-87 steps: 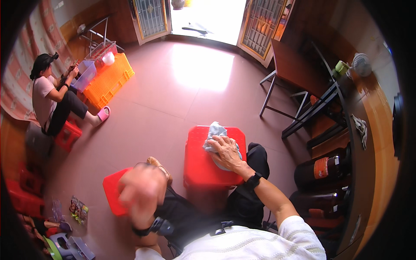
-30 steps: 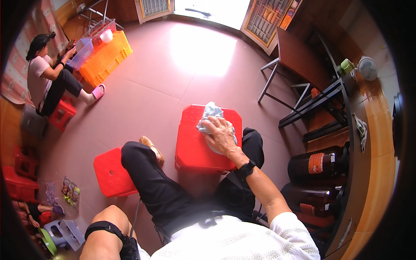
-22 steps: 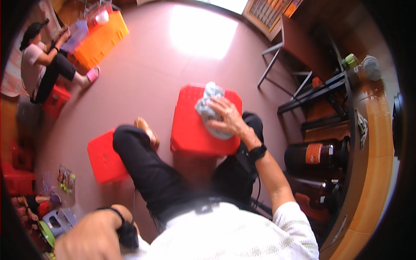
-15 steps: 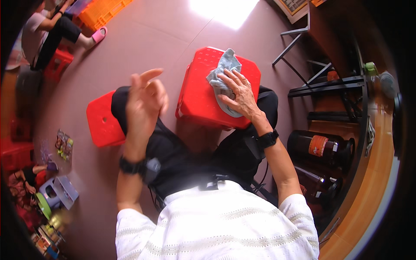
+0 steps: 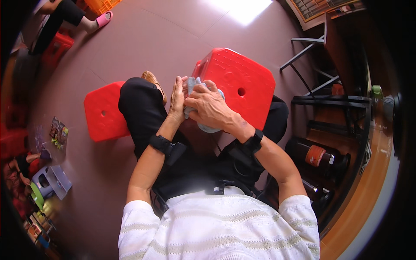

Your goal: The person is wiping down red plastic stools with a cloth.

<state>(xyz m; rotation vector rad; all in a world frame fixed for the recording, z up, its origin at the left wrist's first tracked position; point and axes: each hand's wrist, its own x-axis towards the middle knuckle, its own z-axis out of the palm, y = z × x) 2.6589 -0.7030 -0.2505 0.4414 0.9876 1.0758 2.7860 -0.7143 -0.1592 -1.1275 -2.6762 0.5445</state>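
A light blue-grey cloth [image 5: 191,84] is bunched between my hands at the near left edge of a red plastic stool [image 5: 253,82]. My right hand [image 5: 211,106] is closed over the cloth with curled fingers, and a loose part hangs below it. Upright beside it, my left hand [image 5: 177,100] has its fingers stretched out and its palm turned against the cloth. The stool stands between my knees, its top showing a round hole.
Left of my knee is a second red stool [image 5: 96,113]. A metal-legged table [image 5: 329,102] and dark bottles [image 5: 310,149] line the right side. A seated person's pink slipper [image 5: 104,19] shows far left, near an orange crate [image 5: 102,5].
My right hand has lifted the cloth off the stool top and brought it left and nearer. My left hand has moved right to meet it. The stool appears turned, its hole now uncovered.
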